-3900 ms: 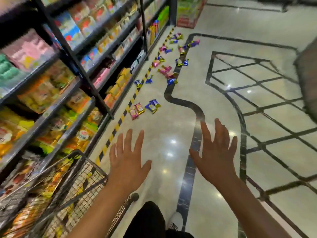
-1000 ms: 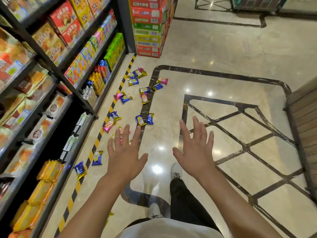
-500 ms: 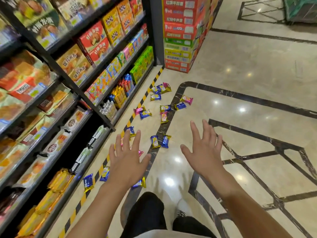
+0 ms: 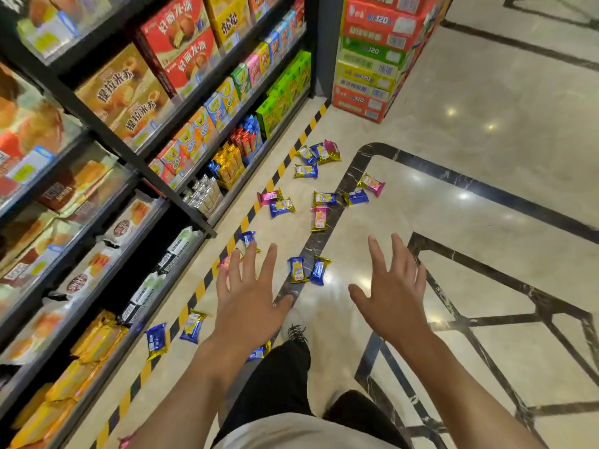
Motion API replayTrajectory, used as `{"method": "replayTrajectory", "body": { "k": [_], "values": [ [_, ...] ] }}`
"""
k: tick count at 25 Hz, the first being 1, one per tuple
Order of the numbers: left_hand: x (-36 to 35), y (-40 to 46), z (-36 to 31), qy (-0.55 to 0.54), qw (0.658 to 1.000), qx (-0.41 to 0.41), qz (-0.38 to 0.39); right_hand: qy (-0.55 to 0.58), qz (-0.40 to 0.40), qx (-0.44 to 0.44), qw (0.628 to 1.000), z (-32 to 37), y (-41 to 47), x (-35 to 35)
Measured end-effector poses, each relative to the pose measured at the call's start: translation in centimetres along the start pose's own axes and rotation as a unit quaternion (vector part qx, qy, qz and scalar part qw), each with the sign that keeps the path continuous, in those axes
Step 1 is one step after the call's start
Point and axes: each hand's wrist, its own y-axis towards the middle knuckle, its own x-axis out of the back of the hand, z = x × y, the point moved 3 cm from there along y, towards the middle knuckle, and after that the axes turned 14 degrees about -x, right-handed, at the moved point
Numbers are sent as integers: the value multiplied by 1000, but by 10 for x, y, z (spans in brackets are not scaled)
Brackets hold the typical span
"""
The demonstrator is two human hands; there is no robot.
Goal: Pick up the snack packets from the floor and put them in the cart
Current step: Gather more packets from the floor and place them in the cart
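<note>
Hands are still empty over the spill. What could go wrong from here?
1. Stepping on stock: a blue packet lies by the shoe, partly hidden under the left hand.
2. Misses: two blue packets sit at the shelf base, near or behind the person, easy to leave behind.
3. No cart in view, so whatever the right hand grabs likely needs carrying back.

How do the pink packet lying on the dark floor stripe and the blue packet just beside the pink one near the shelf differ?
The pink packet on the stripe is pink with a yellow print and lies lengthwise, pointing away from the person. The blue packet is blue with a yellow print, lies crosswise, and rests on pale floor against another pink packet. The first one lies alone. Both are small sealed snack packets with gold ends, lying flat.
</note>
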Motion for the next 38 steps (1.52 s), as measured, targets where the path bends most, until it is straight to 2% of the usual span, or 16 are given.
{"method": "replayTrajectory", "body": {
  "k": [5,9,13,16,25,31,35,38],
  "values": [
    [-4,83,30,15,998,-45,35,-15,14,-21,1000,35,58,-12],
    [-17,135,45,15,997,-66,27,2,55,-20,998,54,95,-29],
    [-59,181,61,16,997,-59,56,7,95,-24,995,54,141,-73],
    [-112,211,68,-9,997,-42,56,52,111,-85,989,41,180,-125],
    [-412,298,108,-74,992,23,104,81,211,-115,967,26,288,-426],
    [-606,344,153,-150,972,98,149,138,226,-164,950,7,344,-615],
    [-699,371,176,-167,955,180,169,144,251,-196,937,4,369,-713],
    [-745,384,183,-213,947,189,150,138,244,-207,937,1,379,-764]
  ]
}}
